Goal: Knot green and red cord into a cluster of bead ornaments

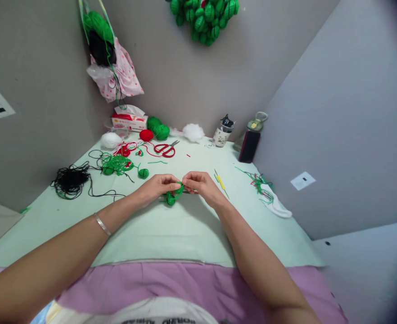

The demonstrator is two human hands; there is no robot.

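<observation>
My left hand (160, 185) and my right hand (201, 183) meet over the middle of the pale green table (171, 229). Both are closed in a pinch on a small green crochet piece (173, 195) with green yarn looped between the fingers. A thin metal tool, perhaps a hook or needle, shows by my right fingers; I cannot make it out fully. A silver bracelet (102, 224) is on my left wrist.
Red scissors (166, 149), red yarn ball (146, 135), green yarn balls (158, 127), white stuffing (193, 132), tangled green yarn (115, 164) and black yarn (70, 181) lie at the back left. A yellow-handled hook (221, 182), a jar (223, 133), a dark bottle (250, 145) stand right.
</observation>
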